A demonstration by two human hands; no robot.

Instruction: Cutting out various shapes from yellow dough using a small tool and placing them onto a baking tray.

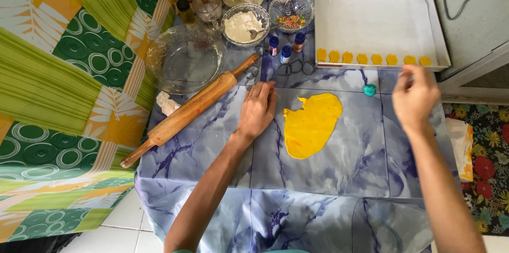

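Left hand (258,110) flat, palm down on blue marbled table cover (323,179), fingers spread loosely, holding nothing, just left of rolled yellow dough sheet (310,124). Right hand (414,96) raised near front edge of white baking tray (435,19), fingers pinched together; can't tell if anything is in them. Row of small yellow dough cutouts (371,58) along tray's front edge. Teal dough ball (369,90) between dough and right hand. Wooden rolling pin (191,110) left of left hand. Three small colouring bottles (286,49) with blue and red caps behind
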